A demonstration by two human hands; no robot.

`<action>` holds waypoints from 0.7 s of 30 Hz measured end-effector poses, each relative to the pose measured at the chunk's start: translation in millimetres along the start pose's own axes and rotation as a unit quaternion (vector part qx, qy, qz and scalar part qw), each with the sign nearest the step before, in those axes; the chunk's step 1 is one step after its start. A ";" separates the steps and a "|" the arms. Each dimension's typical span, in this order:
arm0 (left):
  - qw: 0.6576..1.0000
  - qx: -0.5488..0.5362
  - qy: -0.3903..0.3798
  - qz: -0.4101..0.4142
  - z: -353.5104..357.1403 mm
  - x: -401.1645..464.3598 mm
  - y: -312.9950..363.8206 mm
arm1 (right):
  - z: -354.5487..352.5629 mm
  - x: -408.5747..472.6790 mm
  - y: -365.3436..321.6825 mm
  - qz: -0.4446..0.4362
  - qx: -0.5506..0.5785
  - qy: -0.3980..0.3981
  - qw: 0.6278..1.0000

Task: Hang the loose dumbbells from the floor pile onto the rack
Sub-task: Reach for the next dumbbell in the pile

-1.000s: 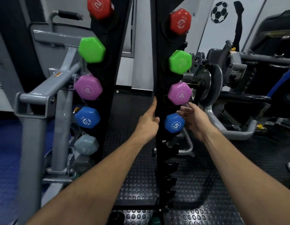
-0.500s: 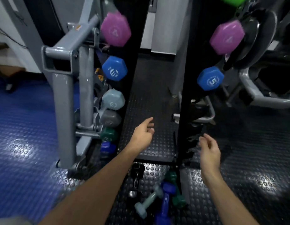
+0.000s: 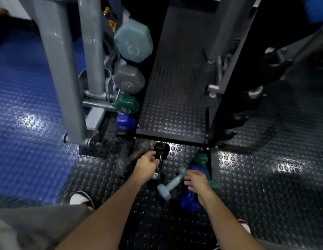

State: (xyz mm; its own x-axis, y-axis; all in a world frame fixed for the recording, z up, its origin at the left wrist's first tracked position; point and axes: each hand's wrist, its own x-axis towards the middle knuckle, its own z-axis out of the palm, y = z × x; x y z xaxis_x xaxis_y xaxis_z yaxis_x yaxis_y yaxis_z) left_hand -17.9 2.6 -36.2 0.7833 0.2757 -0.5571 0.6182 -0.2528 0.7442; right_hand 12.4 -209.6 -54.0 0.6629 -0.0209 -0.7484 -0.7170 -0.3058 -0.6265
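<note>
A pile of loose dumbbells lies on the black studded floor in front of the rack base (image 3: pixel 170 136). My left hand (image 3: pixel 147 164) has its fingers curled round the handle of the black dumbbell (image 3: pixel 161 148). My right hand (image 3: pixel 196 179) hovers with relaxed fingers above the dark blue dumbbell (image 3: pixel 188 202), its fingertips close to the light blue dumbbell (image 3: pixel 170 185). A green dumbbell (image 3: pixel 201 158) lies just beyond it, and a grey dumbbell (image 3: pixel 137 154) lies left of my left hand. The rack's left column holds a light blue head (image 3: pixel 133 43), a grey head (image 3: pixel 129 81), a green head (image 3: pixel 127 105) and a blue head (image 3: pixel 125 121).
A grey machine frame (image 3: pixel 61 69) stands close on the left, over blue matting (image 3: pixel 25 114). The rack's black right upright (image 3: pixel 227 98) rises beside the pile, with dark machine parts (image 3: pixel 276 62) behind it. My shoes (image 3: pixel 81 198) stand near the pile.
My view has dropped from the rack's pegs to the floor pile. Both hands came down; the left now grips the black dumbbell and the right has reached the blue ones.
</note>
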 end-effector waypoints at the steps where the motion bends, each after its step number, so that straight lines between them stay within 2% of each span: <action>1: 1.000 0.003 -0.011 -0.010 6.8 2.3 -10.7 | 4.6 6.4 8.5 0.012 -0.001 -0.001 1.000; 6: 0.998 0.029 -0.033 -0.039 35.4 23.7 -54.1 | 26.8 44.1 50.7 0.060 0.013 0.000 0.998; 12: 0.991 0.120 -0.033 -0.057 68.5 49.8 -91.2 | 46.4 87.6 87.3 0.094 0.022 0.029 0.995; 15: 0.987 0.119 0.018 -0.103 89.9 56.5 -108.5 | 53.4 101.5 95.0 0.026 -0.109 0.083 0.990; 18: 0.981 0.056 0.041 -0.183 107.1 59.6 -119.7 | 55.2 109.7 96.0 -0.114 -0.303 0.115 0.939; 19: 0.976 0.026 0.051 -0.212 114.8 62.5 -124.6 | 55.0 116.7 96.9 -0.169 -0.379 0.109 0.903; 21: 0.965 -0.030 0.074 -0.249 126.5 67.3 -128.6 | 53.4 129.4 91.4 -0.258 -0.549 0.091 0.790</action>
State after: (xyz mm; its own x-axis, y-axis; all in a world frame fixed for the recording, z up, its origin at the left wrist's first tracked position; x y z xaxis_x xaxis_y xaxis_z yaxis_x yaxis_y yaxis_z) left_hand -36.5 -63.6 -216.0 0.3703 0.4801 -0.7952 0.9071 -0.0023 0.4210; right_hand 21.1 -189.4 -219.7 0.8971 0.2703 -0.3496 0.2118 -0.9573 -0.1965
